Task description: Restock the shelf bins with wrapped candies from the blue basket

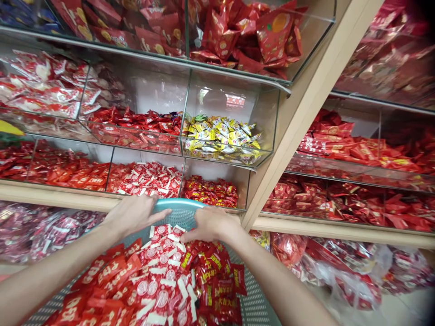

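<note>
A teal perforated plastic basket (pixel 256 290) is in front of me, tilted, its far rim against the lower shelf. My left hand (pixel 134 215) grips the far rim, thumb inside and fingers over the outer side. Right of it, my right hand (pixel 209 224) holds the same rim, its thumb pointing inward above the candies. Inside lie plain red wrapped candies (pixel 112 276) on the left, red-and-white wrapped candies (pixel 166 271) in the middle and dark red candies with yellow print (pixel 217 280) on the right. The outer fingers of both hands are partly hidden.
Glass-fronted shelf bins hold red-and-white candies (pixel 152 179), dark red candies (pixel 210 190) and yellow-and-white candies (pixel 220 133). A wooden post (pixel 306 113) divides the shelving. Bagged candies (pixel 353 271) lie below on the right, more bags (pixel 61 231) on the left.
</note>
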Available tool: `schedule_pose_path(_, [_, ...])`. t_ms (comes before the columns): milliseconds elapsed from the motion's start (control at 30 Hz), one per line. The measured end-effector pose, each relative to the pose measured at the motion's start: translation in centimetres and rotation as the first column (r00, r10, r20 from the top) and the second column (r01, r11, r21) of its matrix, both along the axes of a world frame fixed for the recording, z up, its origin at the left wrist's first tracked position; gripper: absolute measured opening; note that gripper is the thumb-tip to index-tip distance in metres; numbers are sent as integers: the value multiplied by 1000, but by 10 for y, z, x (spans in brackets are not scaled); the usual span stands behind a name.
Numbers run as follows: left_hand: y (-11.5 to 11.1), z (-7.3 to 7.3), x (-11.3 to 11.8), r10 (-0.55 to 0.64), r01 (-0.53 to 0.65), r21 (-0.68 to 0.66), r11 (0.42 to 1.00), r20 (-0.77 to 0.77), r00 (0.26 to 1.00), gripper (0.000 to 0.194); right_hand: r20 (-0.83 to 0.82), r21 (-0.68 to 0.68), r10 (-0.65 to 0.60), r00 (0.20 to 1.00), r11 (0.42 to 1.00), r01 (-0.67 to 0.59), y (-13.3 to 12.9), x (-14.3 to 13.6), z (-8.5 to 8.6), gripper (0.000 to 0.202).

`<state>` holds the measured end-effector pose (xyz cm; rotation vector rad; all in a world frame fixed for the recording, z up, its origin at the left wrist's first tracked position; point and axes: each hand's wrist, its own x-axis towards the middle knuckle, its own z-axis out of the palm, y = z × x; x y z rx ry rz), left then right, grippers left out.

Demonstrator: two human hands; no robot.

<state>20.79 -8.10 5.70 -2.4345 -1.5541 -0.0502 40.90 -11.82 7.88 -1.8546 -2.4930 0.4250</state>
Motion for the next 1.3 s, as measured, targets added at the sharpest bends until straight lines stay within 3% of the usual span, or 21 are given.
schedule_pose_path(67, [-1, 1, 1, -1, 1, -1, 1000, 3, 1000, 69, -96, 120, -66, 993, 990, 78, 9, 5, -1, 48])
schedule_pose_path(133, [0, 1, 0, -2, 2, -2, 1000, 9, 1000, 69, -201, 280, -155, 967, 937, 209, 23, 14, -3, 55])
schedule_pose_path(200, [1, 0, 0, 2, -2, -8, 1000, 9, 1000, 70, -294, 382, -242, 925, 857, 346, 40, 27, -9, 50])
schedule_pose_path(267, [4, -2, -1, 3, -3, -16, 1000, 6, 1000, 72, -328, 387, -295, 897, 824, 413, 56, 40, -19, 37])
schedule_pose_path(367, [7, -5, -2, -5, 5, -20, 1000, 5, 1000, 73, -299, 362, -222, 928, 873, 326, 72, 54, -34, 20])
schedule_pose_path(467, [8, -6, -2, -6, 7, -22, 1000, 8, 1000, 72, -241, 374, -20, 970, 921, 112, 81, 55, -44, 23])
schedule_pose_path(600, [7, -6, -3, -1, 1, -21, 1000, 3, 1000, 71, -224, 363, 178, 958, 928, -87, 89, 49, -47, 28])
schedule_pose_path(800, [6, -5, -2, 3, -2, -22, 1000, 31, 1000, 71, -217, 275, 178, 960, 955, -115, 102, 47, -51, 39])
schedule_pose_path(1300, [10, -8, -4, 16, -15, -32, 999, 17, 1000, 71, -202, 256, 115, 973, 965, -61, 109, 41, -54, 24])
